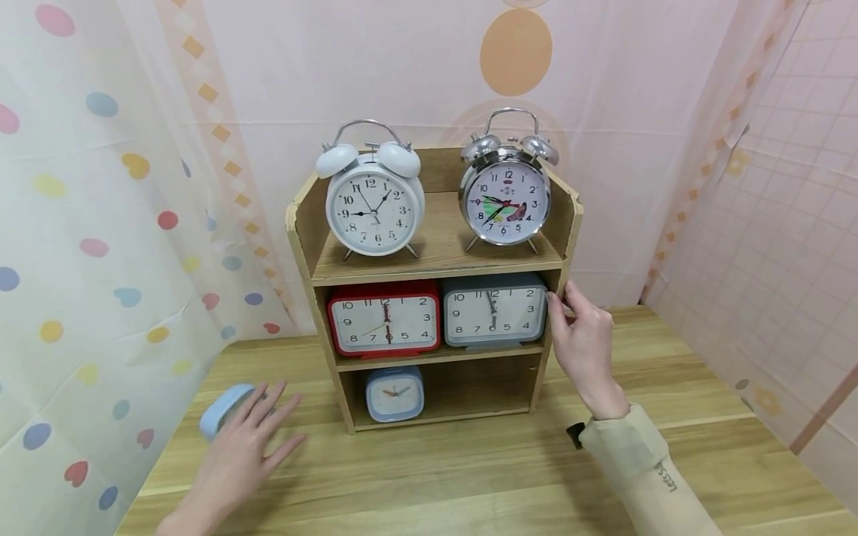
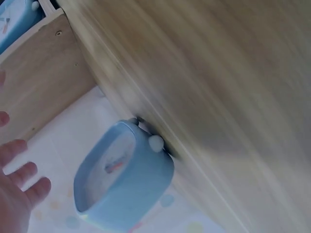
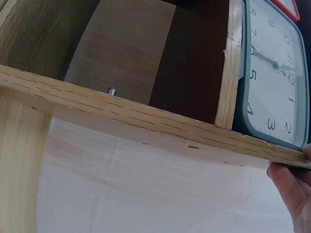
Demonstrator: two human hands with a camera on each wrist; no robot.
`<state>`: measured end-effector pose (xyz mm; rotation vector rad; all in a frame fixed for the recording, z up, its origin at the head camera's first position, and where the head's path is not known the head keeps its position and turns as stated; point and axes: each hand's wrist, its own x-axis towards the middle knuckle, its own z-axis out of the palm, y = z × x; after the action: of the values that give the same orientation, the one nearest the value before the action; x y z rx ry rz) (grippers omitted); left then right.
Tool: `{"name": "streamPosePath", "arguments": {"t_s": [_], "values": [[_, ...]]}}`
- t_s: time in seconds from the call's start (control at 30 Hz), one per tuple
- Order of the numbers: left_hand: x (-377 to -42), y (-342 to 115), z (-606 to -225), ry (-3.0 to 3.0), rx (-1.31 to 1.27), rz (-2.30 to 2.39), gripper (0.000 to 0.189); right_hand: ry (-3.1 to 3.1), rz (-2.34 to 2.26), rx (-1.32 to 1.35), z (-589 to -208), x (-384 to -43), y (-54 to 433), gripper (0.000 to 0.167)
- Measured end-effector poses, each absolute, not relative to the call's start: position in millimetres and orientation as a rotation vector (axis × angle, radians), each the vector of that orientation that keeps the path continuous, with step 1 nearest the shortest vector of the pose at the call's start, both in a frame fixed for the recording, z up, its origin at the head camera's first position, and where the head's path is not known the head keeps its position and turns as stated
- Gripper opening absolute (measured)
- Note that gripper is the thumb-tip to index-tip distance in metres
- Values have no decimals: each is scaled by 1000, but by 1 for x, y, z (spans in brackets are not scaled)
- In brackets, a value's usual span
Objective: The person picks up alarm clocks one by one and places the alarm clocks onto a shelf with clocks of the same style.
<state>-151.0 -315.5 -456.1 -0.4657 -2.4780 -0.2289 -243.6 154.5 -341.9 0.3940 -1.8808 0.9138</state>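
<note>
My left hand (image 1: 244, 447) has its fingers spread over the wooden table (image 1: 429, 484), partly covering a small light-blue alarm clock (image 1: 216, 417). The left wrist view shows that blue clock standing apart from the fingertips. At the wooden shelf unit (image 1: 436, 257), my right hand (image 1: 585, 346) pinches the front edge of the right side panel. Its thumb is close to the corner of a grey-blue rectangular clock (image 1: 494, 318). Beside that clock on the middle shelf stands a red rectangular clock (image 1: 383, 320). Another small light-blue clock (image 1: 394, 396) occupies the bottom compartment's left side.
On the top board stand a white twin-bell clock (image 1: 374, 208) at left and a silver twin-bell clock (image 1: 506, 202) at right. Patterned curtains (image 1: 87, 246) surround the table. A metal peg (image 3: 112, 91) sticks out inside the bottom compartment.
</note>
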Motion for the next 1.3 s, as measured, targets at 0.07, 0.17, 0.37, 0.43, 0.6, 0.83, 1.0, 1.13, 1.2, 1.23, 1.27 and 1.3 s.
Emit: {"name": "streamPosePath", "arguments": {"t_s": [0.07, 0.17, 0.37, 0.43, 0.6, 0.83, 1.0, 1.13, 1.2, 1.23, 1.27, 1.3], "values": [[-152, -320, -456, -2480, -446, -238, 63, -1878, 914, 396, -342, -244, 155, 16], [-154, -327, -456, -2480, -400, -279, 63, -1877, 914, 396, -342, -244, 155, 15], [-156, -340, -456, -2481, -288, -366, 63, -1888, 909, 387, -342, -243, 156, 18], [-156, -344, -455, -2488, -267, -377, 63, -1891, 905, 385, -341, -243, 156, 18], [-157, -352, -453, -2507, -206, -395, 60, -1901, 905, 386, -342, -243, 156, 17], [-158, -360, -450, -2545, -122, -474, 62, -1903, 906, 383, -342, -244, 157, 18], [-158, -363, -449, -2548, -61, -469, 62, -1911, 911, 384, -342, -243, 157, 16], [-159, -367, -449, -2576, -21, -457, 62, -1917, 917, 382, -341, -243, 156, 15], [-159, -368, -449, -2591, -13, -458, 62, -1917, 917, 383, -341, -243, 156, 15], [-160, -369, -449, -2598, -7, -458, 62, -1917, 915, 383, -342, -243, 156, 15], [-159, -369, -449, -2601, -2, -461, 61, -1919, 914, 383, -342, -243, 156, 15], [-159, -369, -449, -2606, 5, -462, 61, -1919, 913, 384, -342, -243, 156, 16]]}}
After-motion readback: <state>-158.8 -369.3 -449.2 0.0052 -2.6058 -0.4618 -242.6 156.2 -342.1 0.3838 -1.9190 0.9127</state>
